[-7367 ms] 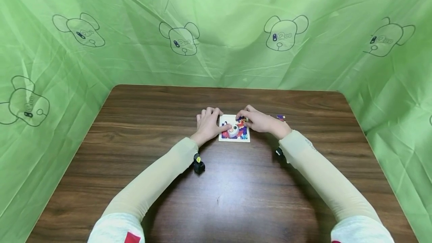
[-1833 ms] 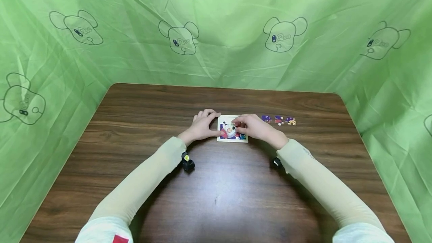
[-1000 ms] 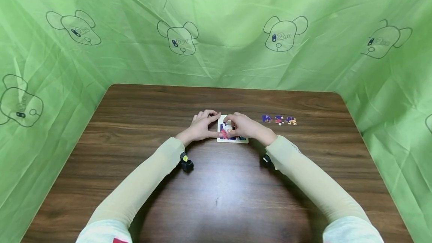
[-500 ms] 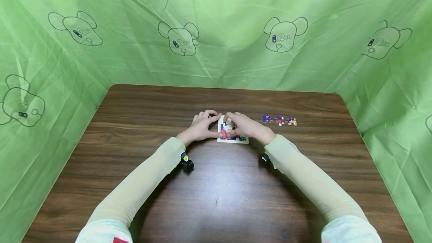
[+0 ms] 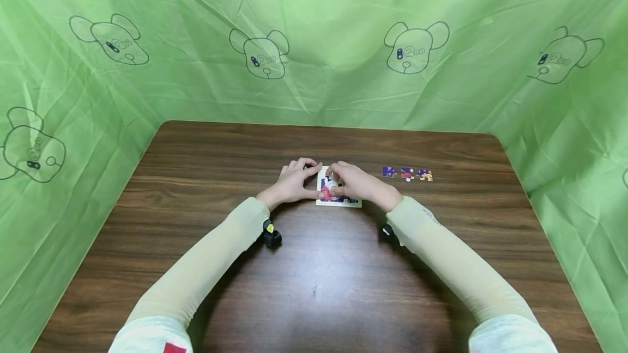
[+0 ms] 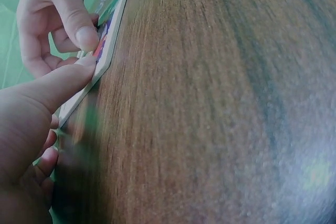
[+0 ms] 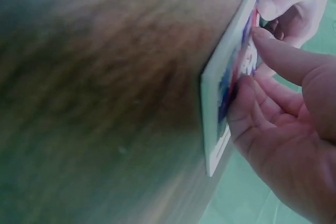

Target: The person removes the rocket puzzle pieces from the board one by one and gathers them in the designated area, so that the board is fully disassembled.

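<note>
A small jigsaw puzzle board (image 5: 338,205) with a pale rim lies on the table; its picture shows a white-and-red figure on purple. My left hand (image 5: 293,181) holds the board's left side, thumb near the lower corner and index finger at the upper one. Over the middle of the picture, the thumb and fingers of my right hand (image 5: 362,185) are curled onto a puzzle piece (image 7: 249,59), whose outline is mostly hidden by the fingers. In the left wrist view both thumbs sit close together above the board's rim (image 6: 115,43).
To the right of the board lie three loose groups of pieces: a purple piece (image 5: 388,172), a purple-and-red piece (image 5: 406,172) and yellowish pieces (image 5: 425,175). Green cloth (image 5: 314,91) hangs behind and beside the wooden table (image 5: 314,266).
My right hand has shifted left from the board's right side to its middle, then stayed nearly still. The left thumb has drawn back from the picture toward the board's left edge.
</note>
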Motion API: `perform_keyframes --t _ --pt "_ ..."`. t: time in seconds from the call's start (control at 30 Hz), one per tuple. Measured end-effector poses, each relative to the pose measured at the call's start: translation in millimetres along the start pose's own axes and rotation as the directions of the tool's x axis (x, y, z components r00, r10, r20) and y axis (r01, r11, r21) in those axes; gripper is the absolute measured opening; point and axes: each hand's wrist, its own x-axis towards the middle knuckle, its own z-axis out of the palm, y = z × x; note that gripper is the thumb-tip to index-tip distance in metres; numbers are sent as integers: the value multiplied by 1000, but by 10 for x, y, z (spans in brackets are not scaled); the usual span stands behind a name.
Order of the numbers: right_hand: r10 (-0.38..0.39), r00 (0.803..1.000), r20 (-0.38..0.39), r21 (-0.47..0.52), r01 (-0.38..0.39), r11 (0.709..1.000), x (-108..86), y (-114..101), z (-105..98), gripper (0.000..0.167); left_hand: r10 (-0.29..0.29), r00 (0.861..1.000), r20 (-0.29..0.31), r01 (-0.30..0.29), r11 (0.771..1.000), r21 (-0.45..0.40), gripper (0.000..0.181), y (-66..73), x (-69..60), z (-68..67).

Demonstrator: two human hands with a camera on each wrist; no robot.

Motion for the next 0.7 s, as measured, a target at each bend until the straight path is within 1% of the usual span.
perform_keyframes --t 0.13,0.3,0.53,0.7 --pt "11 1000 23 -9 -10 1000 15 -38 -36 42 -1 1000 6 1 1000 5 92 -8 7 -4" --pt "21 999 29 -15 -21 1000 13 -69 -20 42 -2 1000 5 2 1000 8 94 -3 8 -7" --pt "-51 998 -24 -35 51 998 -3 -98 20 39 -6 1000 12 6 1000 12 94 17 11 -7" --pt "-70 997 -41 -33 69 997 11 -70 41 38 -7 1000 15 7 1000 18 94 4 13 -3"
